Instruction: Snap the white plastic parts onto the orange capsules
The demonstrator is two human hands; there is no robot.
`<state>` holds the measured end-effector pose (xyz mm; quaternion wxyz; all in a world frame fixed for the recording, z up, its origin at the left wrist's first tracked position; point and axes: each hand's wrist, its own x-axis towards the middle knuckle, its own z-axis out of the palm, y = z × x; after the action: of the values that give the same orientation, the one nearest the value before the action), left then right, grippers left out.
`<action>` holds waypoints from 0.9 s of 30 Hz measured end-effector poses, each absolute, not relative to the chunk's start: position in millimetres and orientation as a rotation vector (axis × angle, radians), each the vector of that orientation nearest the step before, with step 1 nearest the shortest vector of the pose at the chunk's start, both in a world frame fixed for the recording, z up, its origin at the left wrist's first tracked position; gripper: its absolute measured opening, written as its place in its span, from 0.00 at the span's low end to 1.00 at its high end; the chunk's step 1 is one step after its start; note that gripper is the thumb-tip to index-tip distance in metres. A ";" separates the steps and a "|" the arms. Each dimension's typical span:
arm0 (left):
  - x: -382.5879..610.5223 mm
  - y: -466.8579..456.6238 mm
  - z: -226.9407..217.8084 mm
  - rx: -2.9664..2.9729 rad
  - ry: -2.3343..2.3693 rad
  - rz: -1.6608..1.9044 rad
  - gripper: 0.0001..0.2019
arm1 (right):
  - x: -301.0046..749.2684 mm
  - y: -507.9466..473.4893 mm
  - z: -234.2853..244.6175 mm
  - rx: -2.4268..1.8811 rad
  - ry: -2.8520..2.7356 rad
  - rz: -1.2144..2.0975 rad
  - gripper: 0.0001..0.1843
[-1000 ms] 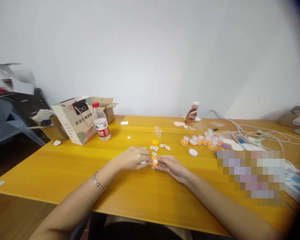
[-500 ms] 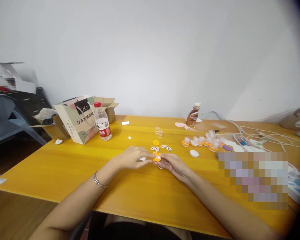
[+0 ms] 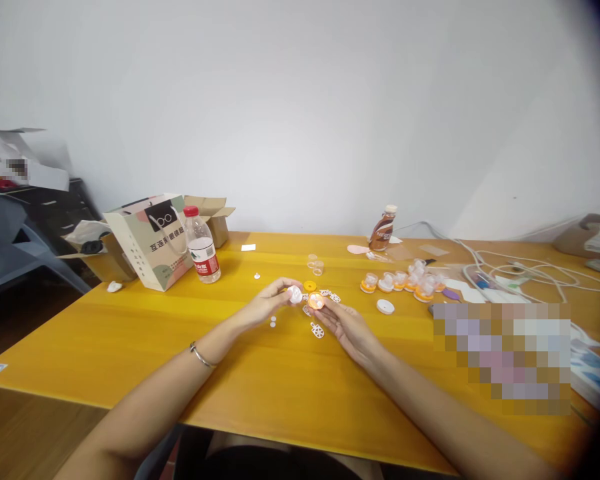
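Note:
My left hand point(image 3: 270, 301) pinches a small round white plastic piece point(image 3: 295, 294) between thumb and fingers. Just to its right, my right hand point(image 3: 347, 327) grips a round orange plastic case point(image 3: 316, 301) with white bits inside, tilted toward me. The two pieces are held close together above the table. A yellow disc point(image 3: 310, 286) lies just beyond them. Flat white cut-out pieces, one of them a lattice piece point(image 3: 317, 330), are scattered around and below my hands. Two small white discs point(image 3: 273, 322) rest near my left wrist.
Clear rings point(image 3: 318, 268) stand further back. To the right are a white round lid point(image 3: 385, 307), several orange-and-clear assemblies point(image 3: 370, 283), a brown drink bottle point(image 3: 383, 228) and tangled white cables point(image 3: 525, 263). A water bottle point(image 3: 203, 250) and paper bag point(image 3: 150, 243) stand left.
My left hand has moved up and slightly away from the orange case, now with the white round piece in it. Two small white discs show on the table. The orange case has risen slightly.

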<state>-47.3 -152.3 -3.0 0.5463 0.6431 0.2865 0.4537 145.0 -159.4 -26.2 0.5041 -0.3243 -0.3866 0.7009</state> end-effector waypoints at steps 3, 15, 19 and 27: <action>-43.0 -153.7 -8.8 1.546 0.726 1.078 0.15 | 142.5 -159.9 -30.0 -0.750 -0.912 1.658 0.10; -24.8 -155.7 -21.2 1.408 0.682 1.211 0.16 | 137.4 -165.9 -30.7 -0.744 -0.946 1.588 0.11; -21.7 -156.6 -25.3 1.482 0.760 1.237 0.15 | 136.3 -166.0 -32.1 -0.782 -0.941 1.574 0.11; -14.7 -158.2 -32.8 1.753 0.951 1.332 0.11 | 135.0 -167.8 -39.3 -0.837 -1.024 1.524 0.12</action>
<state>-14.7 -158.2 -32.8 0.3633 0.6810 0.3695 0.5175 135.0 -167.8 -39.3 0.5329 -0.3512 -0.4293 0.6391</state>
